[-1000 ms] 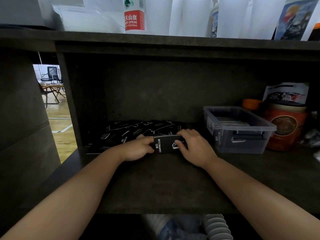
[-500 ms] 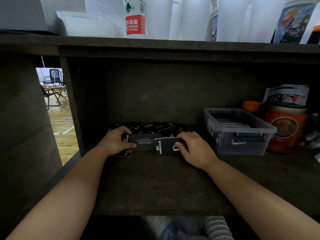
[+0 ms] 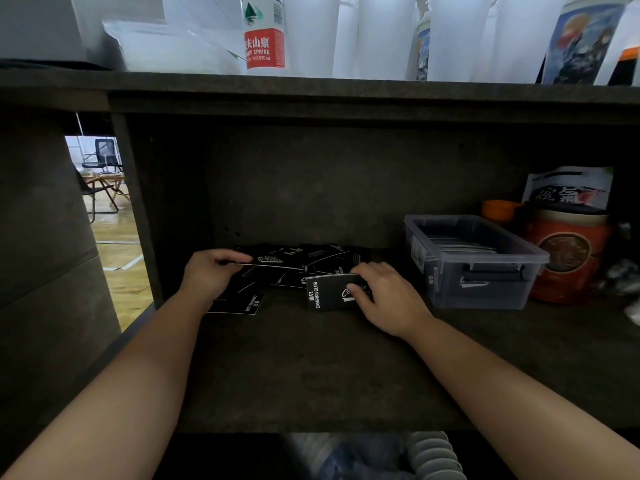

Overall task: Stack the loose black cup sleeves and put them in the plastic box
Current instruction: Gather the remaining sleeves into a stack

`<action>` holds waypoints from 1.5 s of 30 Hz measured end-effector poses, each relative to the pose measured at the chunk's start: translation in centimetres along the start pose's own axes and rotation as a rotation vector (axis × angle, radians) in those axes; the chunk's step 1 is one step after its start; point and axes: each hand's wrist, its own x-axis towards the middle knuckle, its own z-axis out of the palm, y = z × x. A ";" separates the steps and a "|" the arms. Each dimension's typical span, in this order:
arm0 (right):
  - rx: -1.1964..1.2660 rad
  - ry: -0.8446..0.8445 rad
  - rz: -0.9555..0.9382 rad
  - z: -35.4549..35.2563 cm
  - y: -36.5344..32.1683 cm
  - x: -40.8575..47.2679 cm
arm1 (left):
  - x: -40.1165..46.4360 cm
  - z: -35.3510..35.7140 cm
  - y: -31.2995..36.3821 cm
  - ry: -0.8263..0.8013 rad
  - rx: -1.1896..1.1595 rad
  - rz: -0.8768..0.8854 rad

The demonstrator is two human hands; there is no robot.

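While both bare forearms reach into a dark shelf (image 3: pixel 311 368), the left hand (image 3: pixel 207 275) pinches the near-left edge of one flat black cup sleeve (image 3: pixel 273 261), lifted slightly above the scattered pile of loose black sleeves (image 3: pixel 311 268) lying at the far middle of the shelf. The right hand (image 3: pixel 388 296) grips a small stack of sleeves (image 3: pixel 327 294) printed "CAMPING CLUB", thumb on the top face and fingers curled over its far edge; the stack sits on the shelf just right of centre. Another single sleeve (image 3: pixel 242 304) lies flat on the near left, partly under the left wrist. To the right, well apart from the hands, stands the clear plastic box (image 3: pixel 478 285), open-topped, with flat sleeves already inside. Just right of the box is an orange tin (image 3: pixel 568 261), with a printed packet (image 3: pixel 568 188) behind it. On the shelf above stand a water bottle (image 3: pixel 264 32) and tall white cups (image 3: pixel 381 32).
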 end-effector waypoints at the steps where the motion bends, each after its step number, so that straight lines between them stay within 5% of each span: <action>1: -0.001 -0.001 0.001 0.0 0.0 0.0 | 0.0 0.1 0.1 0.006 -0.004 -0.021; 6: -0.003 -0.007 0.004 -0.1 -0.1 -0.1 | 0.0 0.9 1.0 -0.055 -0.202 -0.142; 10: -0.040 0.027 0.042 0.0 -0.2 0.0 | -0.7 0.7 2.0 0.052 -0.461 0.010; 13: -0.053 0.057 0.082 0.1 0.0 0.1 | -1.4 0.1 2.7 -0.042 -0.591 0.036; 17: -0.018 0.065 0.092 0.1 0.1 0.1 | -2.1 1.5 2.2 -0.290 -0.155 0.048; 21: 0.010 0.064 0.084 -0.1 0.0 0.0 | -2.5 3.5 2.2 -0.259 0.354 0.297; 27: -0.017 0.010 0.078 -0.3 0.0 0.2 | -4.9 6.2 4.1 -0.254 0.777 0.626; 31: -0.110 -0.048 0.106 -0.5 -0.3 0.2 | -4.8 6.7 4.1 -0.281 0.848 0.748; 35: -0.127 -0.056 0.130 -0.3 -0.4 0.3 | -3.6 4.9 3.6 -0.056 0.795 0.634; 39: -0.163 -0.027 0.178 -0.2 0.4 0.3 | -1.3 1.4 1.2 0.178 0.813 0.217; 42: -0.169 -0.025 0.197 -0.2 0.7 0.4 | -0.3 0.0 -0.5 0.086 0.876 -0.078; 45: -0.148 -0.027 0.192 0.0 0.7 0.3 | -0.4 0.2 -0.3 -0.159 0.851 -0.168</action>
